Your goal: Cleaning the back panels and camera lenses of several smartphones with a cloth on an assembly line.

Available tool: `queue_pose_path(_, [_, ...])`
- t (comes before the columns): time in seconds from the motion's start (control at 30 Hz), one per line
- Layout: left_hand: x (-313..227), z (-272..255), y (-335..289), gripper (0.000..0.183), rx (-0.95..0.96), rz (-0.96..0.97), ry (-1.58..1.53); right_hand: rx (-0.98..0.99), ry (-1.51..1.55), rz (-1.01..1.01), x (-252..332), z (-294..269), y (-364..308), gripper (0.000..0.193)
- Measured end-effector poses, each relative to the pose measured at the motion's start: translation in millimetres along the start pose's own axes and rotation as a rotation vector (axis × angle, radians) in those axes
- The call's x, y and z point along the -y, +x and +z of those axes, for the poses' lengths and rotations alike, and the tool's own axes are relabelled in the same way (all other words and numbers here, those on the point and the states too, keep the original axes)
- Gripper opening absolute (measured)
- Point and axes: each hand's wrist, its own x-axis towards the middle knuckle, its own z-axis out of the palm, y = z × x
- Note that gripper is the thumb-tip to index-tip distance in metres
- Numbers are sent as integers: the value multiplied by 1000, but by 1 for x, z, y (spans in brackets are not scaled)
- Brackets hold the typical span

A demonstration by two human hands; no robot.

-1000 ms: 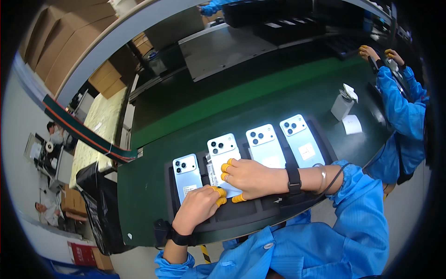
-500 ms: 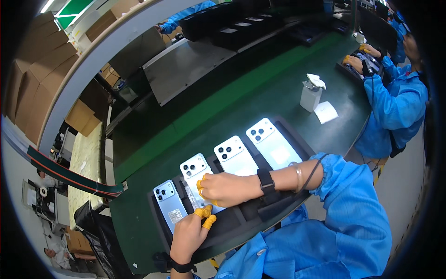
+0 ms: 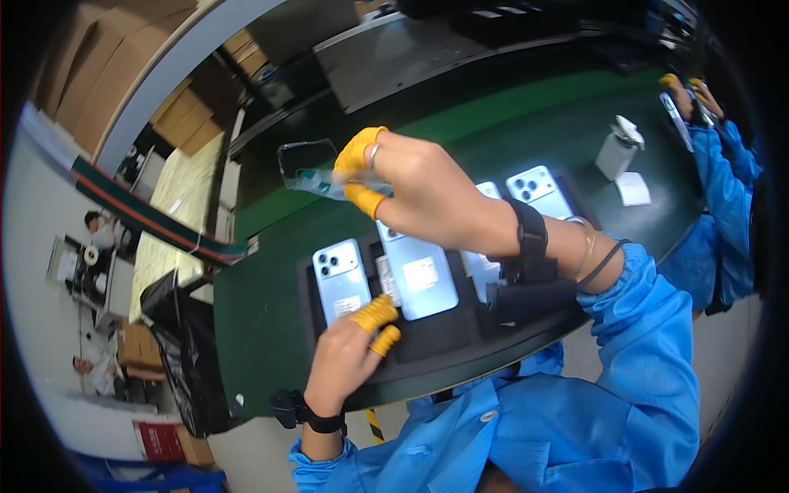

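My right hand [image 3: 423,185], with yellow finger cots on its thumb and fingers, is raised above the phones and pinches a clear plastic film [image 3: 316,182]. The film dangles to the left of the fingertips and is partly blurred. Below it lies a light blue phone [image 3: 427,292], back up, with a white label; my right hand hides part of its camera end. My left hand [image 3: 345,349], also in yellow finger cots, rests at the tray with thumb and fingers apart. Its fingertips touch or nearly touch a narrow white printed strip [image 3: 387,281] beside that phone, right of another blue phone [image 3: 339,275].
Two more phones, a partly covered one [image 3: 481,267] and a far right one [image 3: 538,187], lie in the dark foam tray [image 3: 444,352]. A white dispenser [image 3: 615,156] and white paper [image 3: 633,189] stand farther right. A co-worker's hand [image 3: 680,99] holds a phone there.
My right hand has lifted up and away from the phone with the clear film in it. My left hand stays low by the strip. The whole view has shifted.
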Motion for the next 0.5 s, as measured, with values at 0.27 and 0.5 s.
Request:
queue_pose_path(0.27, [20, -10, -66, 41, -116, -311, 337, 348, -101, -247, 30, 106, -55, 15])
queue_pose_path(0.5, [30, -19, -65, 22, -8, -195, 359, 698, 20, -187, 36, 109, -82, 30])
